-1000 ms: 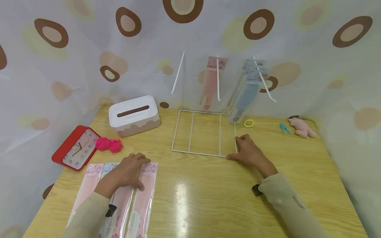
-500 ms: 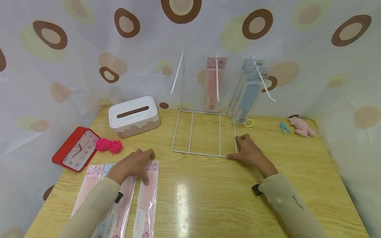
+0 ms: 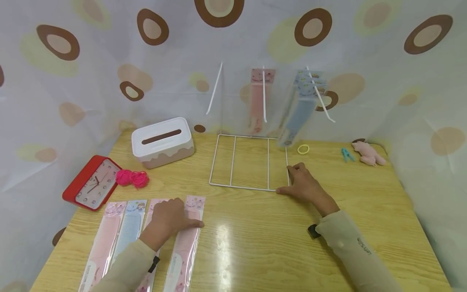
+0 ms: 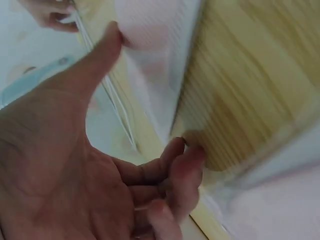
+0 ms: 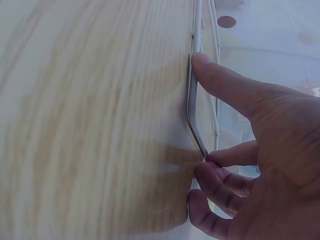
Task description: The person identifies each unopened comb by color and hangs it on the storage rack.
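My left hand [image 3: 170, 221] spans a pink comb in a clear packet [image 3: 185, 241] on the table, thumb at one edge and bent fingers at the other. In the left wrist view the thumb touches that packet [image 4: 155, 55]. Several packaged combs lie side by side, among them a blue one [image 3: 129, 223] and a pink one [image 3: 103, 239]. My right hand [image 3: 304, 184] grips the front right corner of a white wire display rack [image 3: 240, 187]; the right wrist view shows thumb and fingertips on its bar [image 5: 192, 100]. A pink comb [image 3: 257, 101] and blue combs [image 3: 300, 113] hang from its hooks.
A tissue box [image 3: 163, 142] stands at the back left, with a red clock [image 3: 91, 182] and pink yarn [image 3: 132, 178] before it. Right of the rack lie a yellow ring [image 3: 303, 149], a teal clip [image 3: 347, 155] and a pink plush toy [image 3: 368, 153]. Patterned cloth surrounds the table.
My left hand has shifted right, and the rightmost pink comb packet has moved right with it, away from its neighbour. My right hand stays on the rack corner. The hanging blue combs have swung slightly.
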Demonstrator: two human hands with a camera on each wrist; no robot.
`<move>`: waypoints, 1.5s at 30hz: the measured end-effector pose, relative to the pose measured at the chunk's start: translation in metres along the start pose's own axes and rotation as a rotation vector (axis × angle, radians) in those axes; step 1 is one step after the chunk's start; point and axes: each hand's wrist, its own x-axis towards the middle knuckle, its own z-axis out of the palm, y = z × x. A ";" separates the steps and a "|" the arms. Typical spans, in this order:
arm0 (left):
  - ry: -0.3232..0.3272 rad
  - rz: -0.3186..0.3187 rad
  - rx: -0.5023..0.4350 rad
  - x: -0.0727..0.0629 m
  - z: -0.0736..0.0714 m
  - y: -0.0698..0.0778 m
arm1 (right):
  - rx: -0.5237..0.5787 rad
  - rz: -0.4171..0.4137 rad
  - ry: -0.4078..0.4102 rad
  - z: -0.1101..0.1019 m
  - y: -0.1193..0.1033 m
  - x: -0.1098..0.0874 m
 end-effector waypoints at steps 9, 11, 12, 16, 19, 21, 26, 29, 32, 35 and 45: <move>-0.053 -0.056 -0.157 -0.002 -0.002 0.009 | 0.005 0.001 -0.001 0.000 0.003 -0.001; -0.065 -0.061 -0.229 0.000 -0.001 0.003 | 0.006 0.002 -0.004 0.001 0.004 -0.001; -0.068 -0.055 -0.278 0.001 -0.002 0.001 | 0.007 0.002 -0.003 0.001 0.004 0.000; -0.096 0.031 -0.480 0.007 -0.002 -0.011 | 0.003 0.002 0.005 0.002 0.005 0.001; -0.167 0.121 -0.638 0.012 -0.001 -0.016 | 0.004 0.001 0.009 0.001 0.006 0.000; -0.221 0.172 -0.746 0.014 -0.002 -0.016 | 0.010 -0.001 0.011 0.001 0.006 0.000; -0.243 0.291 -0.920 0.015 -0.013 0.000 | 0.027 -0.002 0.010 0.001 0.006 -0.001; -0.196 0.332 -0.957 0.013 -0.027 0.019 | 0.032 -0.003 0.006 0.001 0.005 -0.001; -0.129 0.369 -0.994 0.011 -0.044 0.040 | 0.034 -0.002 0.004 0.001 0.005 -0.002; -0.049 0.407 -1.041 0.008 -0.060 0.061 | 0.032 0.003 0.002 0.001 0.005 -0.002; 0.113 0.548 -1.195 0.005 -0.102 0.112 | 0.007 -0.002 0.045 0.006 0.010 0.003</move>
